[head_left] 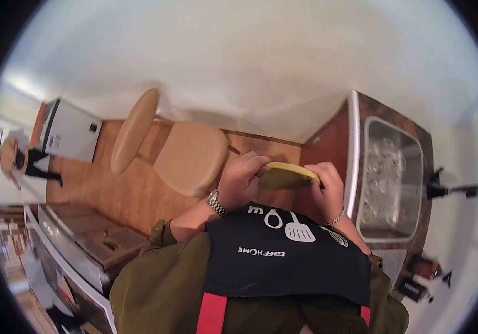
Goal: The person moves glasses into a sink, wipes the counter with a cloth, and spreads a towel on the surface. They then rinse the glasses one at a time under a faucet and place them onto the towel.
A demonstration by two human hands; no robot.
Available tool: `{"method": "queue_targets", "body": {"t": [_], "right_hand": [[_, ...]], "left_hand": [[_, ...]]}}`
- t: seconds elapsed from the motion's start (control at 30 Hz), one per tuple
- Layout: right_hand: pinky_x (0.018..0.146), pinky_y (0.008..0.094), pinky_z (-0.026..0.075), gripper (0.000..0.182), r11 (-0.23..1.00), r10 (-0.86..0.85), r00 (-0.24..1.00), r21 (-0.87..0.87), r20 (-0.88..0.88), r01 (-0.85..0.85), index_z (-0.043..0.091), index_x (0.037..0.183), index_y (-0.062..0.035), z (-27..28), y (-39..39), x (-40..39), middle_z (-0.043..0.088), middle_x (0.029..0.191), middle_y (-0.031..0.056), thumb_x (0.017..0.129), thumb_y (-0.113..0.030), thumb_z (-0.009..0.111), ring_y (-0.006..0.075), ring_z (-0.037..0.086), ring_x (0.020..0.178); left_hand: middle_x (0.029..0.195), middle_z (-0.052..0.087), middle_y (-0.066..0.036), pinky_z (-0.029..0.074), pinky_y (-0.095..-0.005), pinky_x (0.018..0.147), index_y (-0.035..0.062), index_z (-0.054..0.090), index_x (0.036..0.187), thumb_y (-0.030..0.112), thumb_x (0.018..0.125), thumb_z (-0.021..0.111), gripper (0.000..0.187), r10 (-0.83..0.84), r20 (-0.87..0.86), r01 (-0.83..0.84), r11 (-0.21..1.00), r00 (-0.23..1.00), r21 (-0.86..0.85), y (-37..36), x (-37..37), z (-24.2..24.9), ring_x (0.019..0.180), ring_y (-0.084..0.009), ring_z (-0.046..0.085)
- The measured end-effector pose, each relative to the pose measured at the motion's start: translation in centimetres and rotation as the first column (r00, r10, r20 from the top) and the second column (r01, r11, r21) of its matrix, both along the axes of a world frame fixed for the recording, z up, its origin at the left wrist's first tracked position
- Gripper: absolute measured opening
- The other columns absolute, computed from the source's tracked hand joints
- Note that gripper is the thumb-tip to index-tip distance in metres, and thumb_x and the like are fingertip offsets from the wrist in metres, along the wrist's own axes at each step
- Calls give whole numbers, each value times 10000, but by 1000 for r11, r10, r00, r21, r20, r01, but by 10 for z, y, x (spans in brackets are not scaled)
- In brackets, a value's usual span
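In the head view, a thin, bent sponge (284, 178) with a yellow edge and a darker olive face stretches between my two hands, in front of my black apron (283, 267). My left hand (243, 177), with a metal watch at the wrist, pinches its left end. At the opposite end, the thumb and fingers of my right hand (328, 186) close on the edge; a bracelet circles that wrist. Both hands are held before my chest, left of the sink counter.
A metal sink (366, 189) on the right holds several clear glasses (385, 172); a black faucet (456, 190) stands behind it. A tan chair (191, 156) is ahead to the left. One person (19, 158) stands far left, another (44, 284) lower left beside a counter.
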State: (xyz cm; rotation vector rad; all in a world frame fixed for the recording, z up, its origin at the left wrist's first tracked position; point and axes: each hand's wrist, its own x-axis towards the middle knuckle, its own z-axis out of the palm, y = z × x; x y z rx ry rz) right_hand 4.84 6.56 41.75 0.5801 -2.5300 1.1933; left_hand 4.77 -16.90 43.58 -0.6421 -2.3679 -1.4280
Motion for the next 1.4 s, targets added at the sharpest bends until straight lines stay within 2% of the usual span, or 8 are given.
{"method": "queue_targets", "body": {"t": [0.2, 0.53, 0.73, 0.77, 0.9, 1.0, 1.27, 1.4], "right_hand": [[670, 400, 487, 212, 908, 308, 927, 225, 214, -354, 557, 976, -77, -54, -103, -43, 579, 889, 136, 777, -86, 630, 335, 601, 797], [761, 270, 421, 171, 731, 683, 622, -359, 384, -581, 529, 940, -35, -26, -280, -111, 513, 894, 26, 955, -206, 523, 114, 488, 842], [760, 217, 419, 209, 701, 706, 329, -684, 627, -202, 572, 1014, -24, -23, -320, -153, 575, 908, -15, 954, -203, 482, 85, 511, 846], [753, 222, 428, 166, 707, 706, 282, -669, 649, -230, 586, 995, -30, -19, -319, -158, 582, 908, -21, 949, -146, 476, 83, 522, 831], [737, 292, 474, 97, 561, 777, 338, -339, 531, -755, 580, 965, -15, 15, -365, -138, 623, 850, 32, 916, -63, 511, 143, 598, 809], [721, 334, 482, 104, 310, 875, 228, -130, 427, -942, 585, 962, -23, 29, -400, -132, 629, 845, 100, 888, -91, 560, 228, 617, 800], [739, 384, 475, 163, 449, 692, 354, 10, 629, -894, 575, 963, -46, 48, -391, -149, 621, 873, 115, 812, -79, 629, 306, 602, 838], [766, 375, 460, 195, 348, 703, 458, 298, 544, -889, 568, 929, -30, -9, -421, -192, 552, 895, 136, 744, 11, 612, 315, 559, 862]], "left_hand": [[774, 597, -131, 487, -358, 653, 41, 630, 938, 39, 823, 578, 126, 493, -143, -513, 815, 858, -270, -144, 16, -4, 702, -307, 605], [797, 617, -128, 481, -358, 662, 22, 602, 833, 105, 851, 613, 85, 771, -286, -822, 526, 569, -218, -334, 50, -20, 740, -301, 602], [843, 614, -117, 463, -371, 743, 31, 606, 850, 301, 858, 619, 271, 572, -6, -564, 810, 820, 161, -399, 62, -33, 833, -290, 594], [890, 617, -114, 453, -381, 790, 33, 622, 884, 379, 853, 618, 348, 272, 161, -312, 885, 949, 345, -408, 63, -36, 888, -285, 588], [1067, 589, -103, 375, -419, 967, 106, 559, 1215, 460, 751, 695, 599, 364, 242, -390, 918, 900, 71, -360, 26, -17, 1087, -270, 521], [967, 610, -75, 366, -405, 991, 142, 514, 1273, 345, 725, 728, 623, 215, -125, -241, 932, 969, -269, -343, -4, -25, 1004, -241, 571], [826, 601, -114, 464, -411, 760, 89, 594, 977, 46, 645, 637, 338, 381, 410, -252, 908, 829, -335, -395, 39, -83, 881, -312, 581], [837, 557, -105, 473, -411, 683, 93, 590, 882, 67, 721, 586, 163, 462, 185, -327, 809, 867, -489, -426, 32, -89, 817, -306, 577]]}}
